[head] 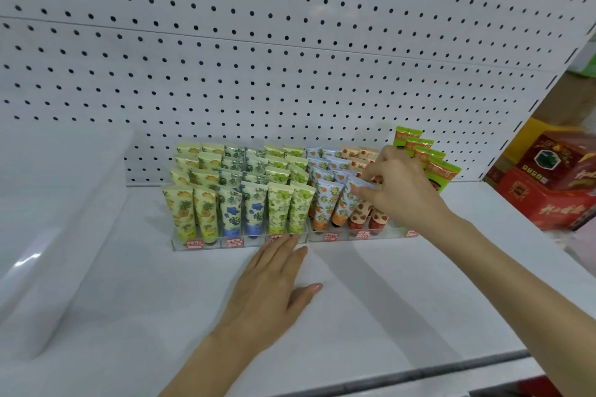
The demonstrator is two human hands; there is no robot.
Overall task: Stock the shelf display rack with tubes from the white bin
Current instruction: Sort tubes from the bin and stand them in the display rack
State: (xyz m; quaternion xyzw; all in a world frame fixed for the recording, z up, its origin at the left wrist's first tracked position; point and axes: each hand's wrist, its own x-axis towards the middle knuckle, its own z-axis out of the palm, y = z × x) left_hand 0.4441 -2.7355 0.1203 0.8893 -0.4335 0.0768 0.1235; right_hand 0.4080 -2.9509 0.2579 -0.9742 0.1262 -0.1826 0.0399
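Seating a tube (pixel 346 203): right grip (pixel 396 185) pinches its top, three o'clock of the rack (pixel 219 243); left grip (pixel 274 280) flat, empty; next likely a downward push.

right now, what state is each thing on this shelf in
display rack, full of tubes standing cap-down
orange-print tube, front row, top pinched by right hand
right hand, pinching that tube
left hand, flat on shelf, fingertips at rack front
green packets, standing beside rack
white bin, contents hidden

Print on red tags (pixel 194 243) and red boxes (pixel 545 203) is too blurred to read.
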